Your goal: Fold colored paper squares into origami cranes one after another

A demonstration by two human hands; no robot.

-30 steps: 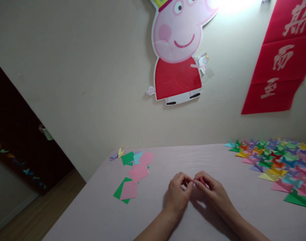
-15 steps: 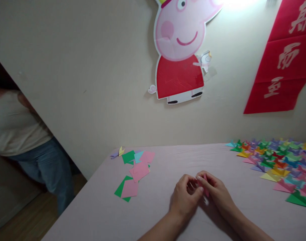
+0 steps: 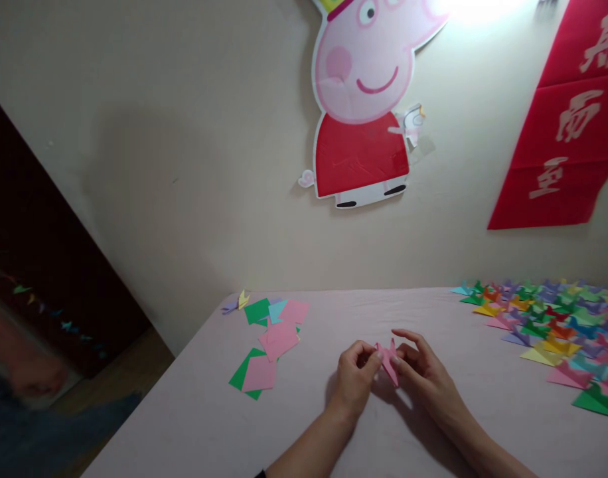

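Left hand (image 3: pixel 354 380) and right hand (image 3: pixel 426 377) are pinching a pink folded paper (image 3: pixel 390 366) between them above the table (image 3: pixel 184 425), its thinness suggesting something light and easily crushed (thicker creases probably being the safest hold).

1. Left hand (image 3: pixel 352 378): bare, slim fingers, fine detail soft.
2. Left forearm (image 3: pixel 314 441): bare, slender; tiny black edge (image 3: pixel 261 474) at bottom of view, band or cuff, can't tell which.
3. Right hand (image 3: pixel 428 375): bare, slim fingers; nails too small to read.
4. Right forearm (image 3: pixel 483 445): bare, tapers toward wrist.
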